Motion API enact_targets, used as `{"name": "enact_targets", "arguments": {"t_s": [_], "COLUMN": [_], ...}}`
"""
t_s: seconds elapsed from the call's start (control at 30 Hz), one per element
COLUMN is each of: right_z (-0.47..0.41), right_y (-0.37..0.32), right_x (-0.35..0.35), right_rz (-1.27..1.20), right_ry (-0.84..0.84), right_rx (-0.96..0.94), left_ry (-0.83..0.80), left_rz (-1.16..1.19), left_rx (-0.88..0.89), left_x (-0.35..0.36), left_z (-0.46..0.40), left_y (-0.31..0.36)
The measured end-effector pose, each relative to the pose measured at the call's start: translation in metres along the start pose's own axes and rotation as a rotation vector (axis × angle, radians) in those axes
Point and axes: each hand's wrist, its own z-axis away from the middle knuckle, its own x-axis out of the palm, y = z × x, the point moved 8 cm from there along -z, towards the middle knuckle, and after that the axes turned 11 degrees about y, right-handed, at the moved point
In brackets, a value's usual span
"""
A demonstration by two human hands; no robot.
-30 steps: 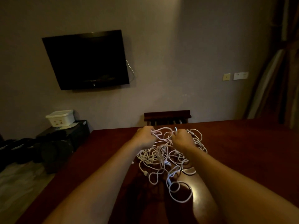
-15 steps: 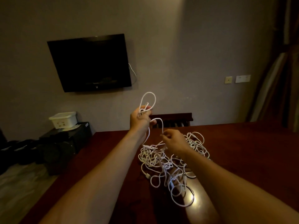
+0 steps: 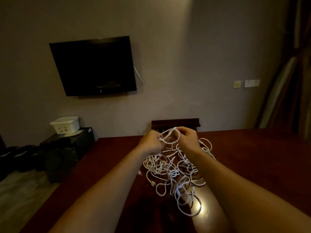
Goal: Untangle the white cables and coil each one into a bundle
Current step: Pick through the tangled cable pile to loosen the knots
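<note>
Two hands: both are raised just above the far edge of the tangle, close together, so that one strand can be worked between them while the rest stays down.
Left hand (image 3: 150, 142): closed around a section of white cable; the fingers are curled and the knuckles face the camera. This is judged to be the anchoring grip.
Right hand (image 3: 188, 139): fingers are pinched on the other side of the same lifted loop, thumb toward the left hand. This is judged to be the feeding or forming grip.
Lifted loop (image 3: 168, 137): a small oval of cable is held between the two hands, clear of the table. Whether it is the first turn of a coil or a loop being pulled free cannot be told.
White cables (image 3: 173, 172): a loose, overlapping heap is lying on the table, directly below and nearer than the hands, between the two forearms. Several connector ends are visible among the loops.
Table (image 3: 252, 157): dark red and glossy; the heap is left resting on it so that its weight is not carried by the held strand.
Task progress: judged early; no finished bundle is seen.
Risk: a knot may be tightened if the held strand is drawn hard against the heap.
</note>
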Motion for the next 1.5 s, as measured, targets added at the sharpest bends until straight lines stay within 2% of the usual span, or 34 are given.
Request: {"name": "enact_targets", "arguments": {"t_s": [0.07,0.2,0.27,0.37,0.43,0.6,0.7,0.8,0.87,0.93,1.03,1.13,1.17,1.23,1.33,1.43,1.5], "right_z": [-0.001,0.002,0.010,0.027,0.037,0.040,0.043,0.065,0.071,0.065,0.052,0.040,0.041,0.051,0.071,0.078,0.084], "right_y": [0.000,0.008,0.015,0.027,0.022,0.026,0.038,0.041,0.050,0.053,0.045,0.042,0.040,0.035,0.028,0.029,0.034], "right_x": [-0.001,0.004,0.014,0.031,0.037,0.035,0.035,0.045,0.050,0.049,0.035,0.019,0.017,0.023,0.035,0.037,0.035], "right_rz": [0.030,0.073,0.077,-0.041,-0.163,-0.272,-0.203,-0.168,-0.003,0.194,0.249,0.078,-0.010,-0.203,-0.425,-0.376,-0.319], "right_ry": [-0.010,-0.123,-0.207,-0.362,-0.409,-0.318,-0.351,-0.567,-0.675,-0.628,-0.428,-0.192,-0.164,-0.204,-0.355,-0.467,-0.528], "right_rx": [-0.021,0.081,0.147,0.317,0.401,0.462,0.436,0.409,0.302,0.160,0.138,0.211,0.258,0.375,0.586,0.549,0.515], "left_ry": [0.081,0.122,0.117,0.127,0.131,0.189,0.149,0.131,0.132,0.116,0.135,0.153,0.131,0.122,0.126,0.080,0.083], "left_rz": [0.065,0.615,0.798,0.882,0.902,1.009,1.182,1.388,1.427,1.430,1.350,1.169,1.055,0.870,0.735,0.380,0.044], "left_rx": [-0.028,-0.172,-0.240,-0.282,-0.301,-0.397,-0.471,-0.524,-0.531,-0.530,-0.494,-0.418,-0.388,-0.327,-0.206,-0.107,-0.040], "left_x": [-0.002,-0.008,-0.009,-0.009,-0.005,0.008,0.011,0.013,0.012,0.014,0.010,0.004,0.006,0.012,0.025,0.034,0.034], "left_z": [-0.006,-0.007,-0.009,-0.007,-0.004,0.007,0.013,0.005,0.007,0.009,0.011,0.016,0.024,0.041,0.052,0.058,0.064], "left_y": [-0.007,-0.008,-0.004,-0.004,-0.007,-0.022,-0.019,-0.016,-0.013,-0.013,-0.019,-0.028,-0.027,-0.023,-0.021,-0.028,-0.031]}}
